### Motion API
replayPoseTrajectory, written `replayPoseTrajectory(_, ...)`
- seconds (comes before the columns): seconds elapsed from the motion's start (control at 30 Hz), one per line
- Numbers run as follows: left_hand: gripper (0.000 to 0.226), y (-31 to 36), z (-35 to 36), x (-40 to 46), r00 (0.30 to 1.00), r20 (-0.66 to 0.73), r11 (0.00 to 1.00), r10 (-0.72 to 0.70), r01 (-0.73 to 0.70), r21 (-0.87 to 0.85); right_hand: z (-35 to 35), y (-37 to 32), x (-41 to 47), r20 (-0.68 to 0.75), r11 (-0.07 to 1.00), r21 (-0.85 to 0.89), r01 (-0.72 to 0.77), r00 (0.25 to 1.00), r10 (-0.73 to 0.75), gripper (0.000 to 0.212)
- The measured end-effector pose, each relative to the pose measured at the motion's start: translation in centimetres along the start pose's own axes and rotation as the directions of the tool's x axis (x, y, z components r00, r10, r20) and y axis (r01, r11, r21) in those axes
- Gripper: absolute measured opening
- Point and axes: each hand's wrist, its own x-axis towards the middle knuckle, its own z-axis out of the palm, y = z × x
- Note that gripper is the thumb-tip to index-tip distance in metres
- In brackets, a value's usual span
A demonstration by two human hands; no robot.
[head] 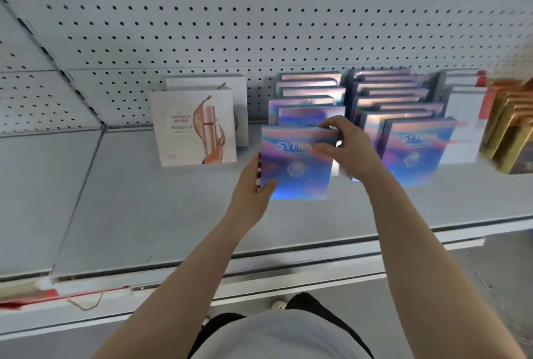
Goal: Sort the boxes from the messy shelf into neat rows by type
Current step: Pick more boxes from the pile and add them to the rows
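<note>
**Both hands on one SYRIN box at the shelf**

Our own torso fills the bottom of the head view, a grey top over dark trousers, with both bare forearms reaching up to the shelf (173, 214). Our left hand (253, 188) grips the lower left edge of the held box (297, 162), thumb on its front face and fingers (257, 170) wrapped behind. Our right hand (346, 145) pinches the upper right corner of the same box, fingers curled over the top edge. We hold that box upright, at the front of the left holographic row (308, 96); whether it touches the shelf we cannot tell. Its iridescent blue-purple face reads "SYRIN", the rest of the word hidden by our right hand.

Behind it we count about six boxes of the same kind, standing one behind another. Just to the right runs the right holographic row (403, 105), roughly eight boxes, whose front box (415, 151) shows "SYRIN" too. To the left stand two white boxes (196, 128); the front one bears a bronze bottle picture and small print too blurred to read. Further right stand white boxes with red edges (464, 116), then gold boxes (507, 133), both too blurred to count. A pegboard (259, 12) backs the shelf.
</note>
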Motion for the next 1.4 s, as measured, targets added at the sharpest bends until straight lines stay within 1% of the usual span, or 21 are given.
replayPoseTrajectory(0.1, 0.066, 0.5, 1.2, 1.2, 0.999, -0.029, 0.996, 0.034, -0.031, 0.085, 0.1, 0.3, 0.8, 0.018, 0.984, -0.159, 0.086, 0.996, -0.084, 0.055)
replayPoseTrajectory(0.27, 0.068, 1.7, 2.1, 2.8, 0.998, -0.061, 0.983, 0.003, 0.008, 0.181, 0.5, 0.3, 2.5, -0.026, 0.936, -0.325, 0.133, 0.988, -0.150, 0.059)
replayPoseTrajectory(0.43, 0.066, 1.8, 2.7, 3.1, 0.996, -0.088, 0.969, -0.015, 0.036, 0.246, 1.0, 0.4, 2.7, -0.033, 0.899, -0.410, 0.151, 0.983, -0.180, 0.061)
replayPoseTrajectory(0.53, 0.063, 1.5, 2.6, 2.9, 0.995, -0.104, 0.970, -0.005, 0.030, 0.240, 1.0, 0.3, 2.6, -0.018, 0.889, -0.429, 0.161, 0.982, -0.186, 0.061)
replayPoseTrajectory(0.63, 0.058, 1.4, 2.2, 2.9, 0.992, -0.123, 0.975, -0.003, 0.030, 0.221, 0.6, 0.0, 2.4, 0.004, 0.844, -0.505, 0.180, 0.979, -0.206, 0.058)
replayPoseTrajectory(0.7, 0.054, 1.4, 1.8, 2.7, 0.986, -0.167, 0.971, -0.001, 0.041, 0.235, 0.5, -0.3, 2.0, -0.036, 0.820, -0.542, 0.185, 0.970, -0.242, 0.052)
replayPoseTrajectory(0.77, 0.048, 1.2, 1.0, 2.0, 0.976, -0.214, 0.959, 0.035, 0.027, 0.282, 0.9, -0.9, 1.4, -0.102, 0.812, -0.549, 0.196, 0.949, -0.298, 0.044)
replayPoseTrajectory(0.87, 0.038, 0.8, -0.8, 0.0, 0.961, -0.264, 0.926, 0.085, 0.022, 0.377, 2.6, -1.7, 0.1, -0.129, 0.827, -0.504, 0.251, 0.924, -0.359, 0.034)
replayPoseTrajectory(0.97, 0.032, -0.1, -3.1, -3.2, 0.937, -0.342, 0.910, 0.071, 0.079, 0.406, 5.8, -2.3, -1.6, -0.049, 0.852, -0.421, 0.311, 0.930, -0.363, 0.027)
replayPoseTrajectory(1.03, 0.030, -0.8, -4.9, -5.8, 0.906, -0.417, 0.907, 0.070, 0.116, 0.405, 8.5, -2.9, -3.0, 0.023, 0.865, -0.353, 0.356, 0.928, -0.373, 0.025)
replayPoseTrajectory(1.13, 0.027, -2.4, -8.0, -10.3, 0.837, -0.546, 0.911, 0.031, 0.201, 0.360, 12.9, -4.6, -5.3, 0.140, 0.870, -0.245, 0.427, 0.904, -0.405, 0.024)
replayPoseTrajectory(1.27, 0.027, -5.2, -12.3, -16.9, 0.726, -0.684, 0.911, -0.073, 0.327, 0.250, 18.6, -8.0, -8.7, 0.293, 0.847, -0.141, 0.513, 0.838, -0.460, 0.025)
replayPoseTrajectory(1.4, 0.026, -8.0, -17.6, -23.7, 0.597, -0.787, 0.916, -0.155, 0.386, 0.112, 24.6, -13.1, -12.6, 0.394, 0.821, -0.055, 0.568, 0.768, -0.504, 0.026)
